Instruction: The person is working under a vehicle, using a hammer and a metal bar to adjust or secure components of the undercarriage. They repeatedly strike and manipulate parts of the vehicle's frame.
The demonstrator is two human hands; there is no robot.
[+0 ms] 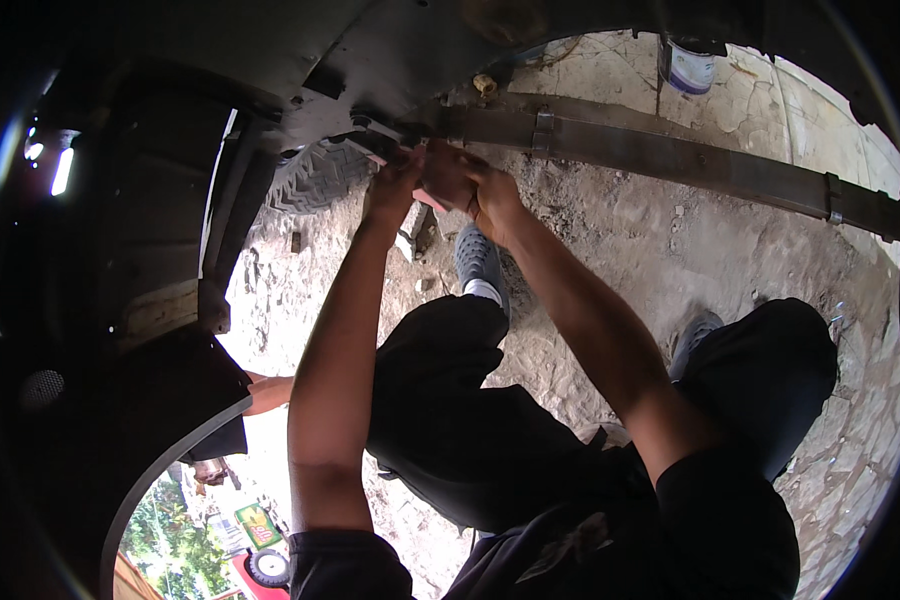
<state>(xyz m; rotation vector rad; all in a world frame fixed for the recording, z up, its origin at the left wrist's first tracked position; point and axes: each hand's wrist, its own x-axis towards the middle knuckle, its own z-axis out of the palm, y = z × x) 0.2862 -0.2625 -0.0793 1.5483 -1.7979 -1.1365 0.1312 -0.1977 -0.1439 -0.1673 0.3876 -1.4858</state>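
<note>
My two hands are raised close together beneath a dark vehicle body, beside a grey metal bracket [375, 130]. Between them is a thin, reddish-brown flat piece [444, 180] with a pink lower edge; it looks like sandpaper or folded cloth, but I cannot tell which. My right hand [492, 197] pinches its right side, fingers bent. At its left edge my left hand [395, 190] is closed, the fingertips partly in shadow against the bracket. The far side of the piece and what lies behind it are hidden.
A long metal beam [670, 157] runs rightward from my hands. A knobbly tyre [315, 180] stands behind the left hand. Dark body panels [130, 250] close in at left. Another person's arm [267, 393] reaches in there. A white bucket [690, 70] stands on the rough ground beyond.
</note>
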